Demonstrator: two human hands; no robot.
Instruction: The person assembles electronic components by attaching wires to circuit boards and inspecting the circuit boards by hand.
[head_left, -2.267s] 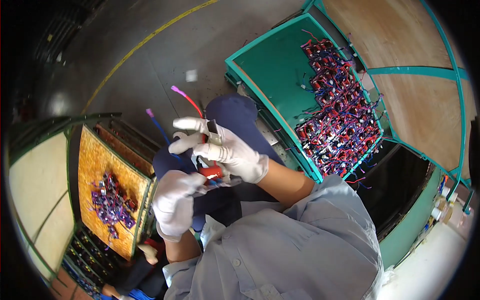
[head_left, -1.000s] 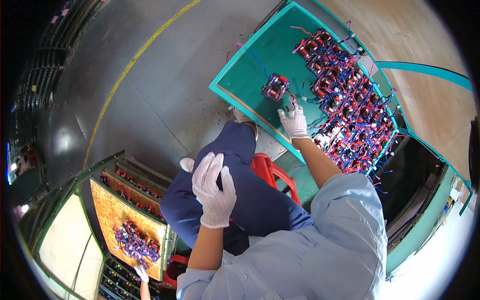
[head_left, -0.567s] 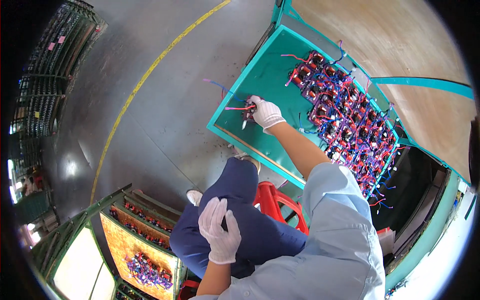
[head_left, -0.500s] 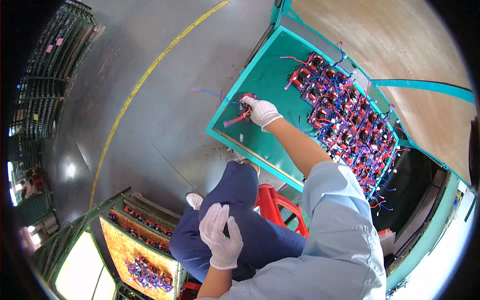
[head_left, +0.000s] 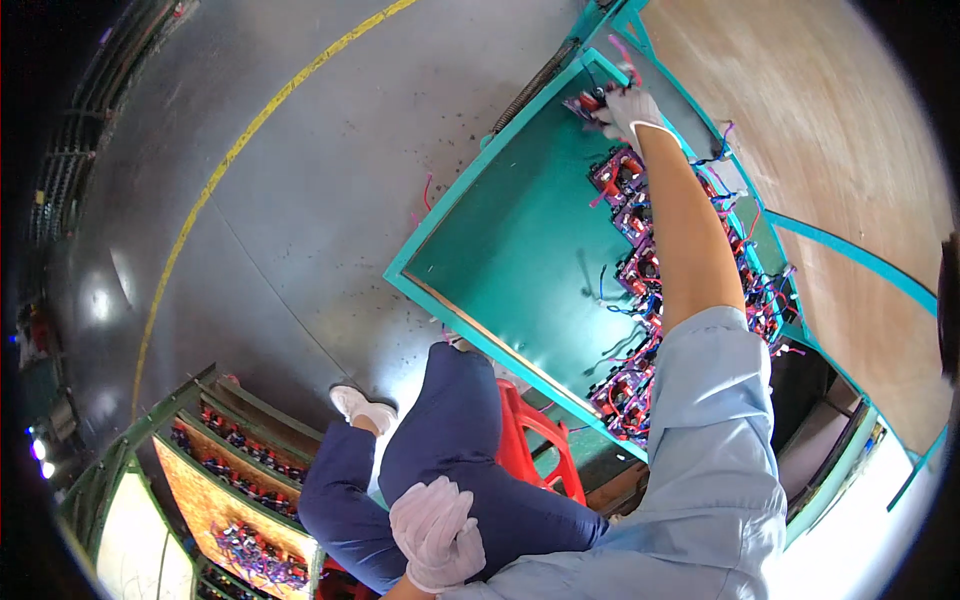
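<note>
In a white glove, my right hand is closed on a circuit board with coloured wires, at the far corner of a green tray. More purple circuit boards, with red and black parts and trailing wires, lie packed along the tray's right side, partly behind my forearm. My left hand, gloved too, rests by my thigh in blue trousers. Its fingers are loosely bent and nothing shows in them.
A red plastic stool stands beside my leg under the tray's near edge. At lower left, a rack holds more boards on its shelves. A wooden panel in a green frame lies to the right. A yellow line crosses the grey floor.
My right hand has carried the circuit board from the tray's left end to its far corner. My left hand's fingers have curled a little. The whole view has shifted somewhat.
</note>
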